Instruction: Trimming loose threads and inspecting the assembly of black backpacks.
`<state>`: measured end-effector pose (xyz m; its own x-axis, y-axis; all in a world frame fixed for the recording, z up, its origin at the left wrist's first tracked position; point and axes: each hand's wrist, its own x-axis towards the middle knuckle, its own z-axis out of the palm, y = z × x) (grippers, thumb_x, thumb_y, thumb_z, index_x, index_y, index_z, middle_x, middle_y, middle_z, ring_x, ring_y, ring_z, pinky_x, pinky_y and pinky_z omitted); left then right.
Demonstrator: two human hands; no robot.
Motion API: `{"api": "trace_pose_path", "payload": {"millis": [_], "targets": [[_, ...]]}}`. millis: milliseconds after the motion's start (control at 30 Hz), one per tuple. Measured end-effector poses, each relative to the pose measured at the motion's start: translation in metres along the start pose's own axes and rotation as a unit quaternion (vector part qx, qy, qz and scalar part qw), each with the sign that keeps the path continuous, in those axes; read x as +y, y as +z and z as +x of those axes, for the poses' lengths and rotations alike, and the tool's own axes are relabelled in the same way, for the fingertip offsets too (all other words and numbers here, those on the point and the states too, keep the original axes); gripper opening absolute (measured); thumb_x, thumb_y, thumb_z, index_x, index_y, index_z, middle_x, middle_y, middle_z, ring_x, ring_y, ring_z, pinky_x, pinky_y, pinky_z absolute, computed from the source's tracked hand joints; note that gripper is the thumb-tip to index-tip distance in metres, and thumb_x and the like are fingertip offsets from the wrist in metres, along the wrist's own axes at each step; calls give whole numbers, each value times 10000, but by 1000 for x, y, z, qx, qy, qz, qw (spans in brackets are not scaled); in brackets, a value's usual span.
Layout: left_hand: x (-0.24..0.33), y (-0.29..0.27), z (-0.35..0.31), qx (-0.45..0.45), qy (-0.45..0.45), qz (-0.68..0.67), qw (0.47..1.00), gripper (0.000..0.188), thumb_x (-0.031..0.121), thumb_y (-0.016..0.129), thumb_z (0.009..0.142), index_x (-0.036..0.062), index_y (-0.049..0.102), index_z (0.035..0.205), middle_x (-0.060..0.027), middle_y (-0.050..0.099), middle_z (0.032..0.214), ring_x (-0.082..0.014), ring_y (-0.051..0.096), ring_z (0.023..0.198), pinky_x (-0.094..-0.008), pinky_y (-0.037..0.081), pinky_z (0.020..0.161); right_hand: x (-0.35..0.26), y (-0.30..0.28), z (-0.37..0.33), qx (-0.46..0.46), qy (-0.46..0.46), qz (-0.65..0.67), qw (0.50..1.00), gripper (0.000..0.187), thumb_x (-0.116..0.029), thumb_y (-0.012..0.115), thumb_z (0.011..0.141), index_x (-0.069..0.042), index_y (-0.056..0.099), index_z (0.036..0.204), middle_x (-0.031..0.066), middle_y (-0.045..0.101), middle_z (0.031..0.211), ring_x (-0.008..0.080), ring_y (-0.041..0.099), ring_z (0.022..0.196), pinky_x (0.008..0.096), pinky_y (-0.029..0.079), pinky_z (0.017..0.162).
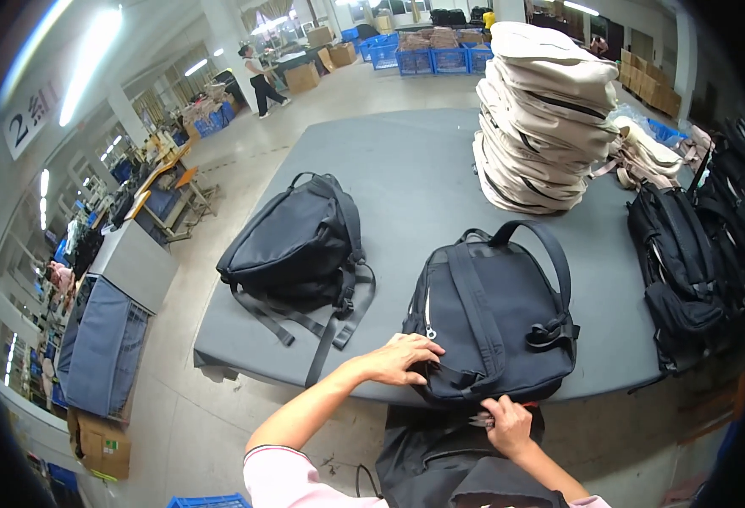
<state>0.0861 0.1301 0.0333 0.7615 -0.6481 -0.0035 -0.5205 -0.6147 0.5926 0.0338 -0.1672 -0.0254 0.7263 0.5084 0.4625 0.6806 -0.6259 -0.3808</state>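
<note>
Hands [400, 359] at dark backpack [521, 296], blue crates [451, 62] of brownish bundles [442, 38] beyond

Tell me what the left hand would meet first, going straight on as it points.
The nearest dark backpack: the left hand seems to touch its lower left side, though depth is unclear.

We look down on a broad table [415, 152] with a smooth, dull grey top. On its left side, we find a black backpack with side-release buckle [296, 233], its webbing straps trailing toward the near edge. Right of it, at the near edge, sits a black backpack with looped top handle [516, 296]. Beyond that, far right, rises a leaning stack of cream zippered bags [546, 118]. Along the right side, we see black backpacks crowded together [681, 262].
</note>
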Motion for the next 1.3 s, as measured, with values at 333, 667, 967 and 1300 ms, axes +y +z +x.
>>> {"api": "trace_pose_path", "payload": {"millis": [333, 667, 967, 1300], "targets": [[77, 14, 49, 140, 95, 7, 986, 164, 177, 706, 700, 66, 632, 797, -82, 547, 718, -278, 560, 719, -370, 461, 626, 69, -27, 44, 161, 229, 142, 949, 124, -6, 598, 777, -11, 487, 833, 98, 468, 670, 193, 454, 561, 308, 408, 553], [70, 84, 91, 157, -107, -393, 900, 216, 177, 630, 848, -8, 554, 766, 4, 506, 661, -70, 422, 611, -235, 361, 568, 22, -45, 26, 122, 304, 331, 885, 302, -31, 668, 791, -40, 478, 1026, -16, 470, 643, 58, 435, 561, 213, 398, 552], [75, 93, 97, 136, -264, -619, 727, 195, 191, 564, 911, 26, 620, 822, 39, 595, 764, -27, 494, 668, -188, 419, 635, 24, -26, 12, 87, 351, 396, 844, 383, 71, 597, 761, -41, 420, 1081, -18, 411, 667, 31, 392, 573, 186, 339, 531], [69, 95, 88, 123, -256, -606, 743, 186, 198, 567, 904, 26, 629, 939, 19, 622, 847, -50, 541, 750, -198, 436, 713, 27, -38, 10, 66, 354, 458, 813, 378, 77, 565, 786, -48, 526, 1140, -60, 390, 683, 14, 380, 603, 167, 334, 555]]}}
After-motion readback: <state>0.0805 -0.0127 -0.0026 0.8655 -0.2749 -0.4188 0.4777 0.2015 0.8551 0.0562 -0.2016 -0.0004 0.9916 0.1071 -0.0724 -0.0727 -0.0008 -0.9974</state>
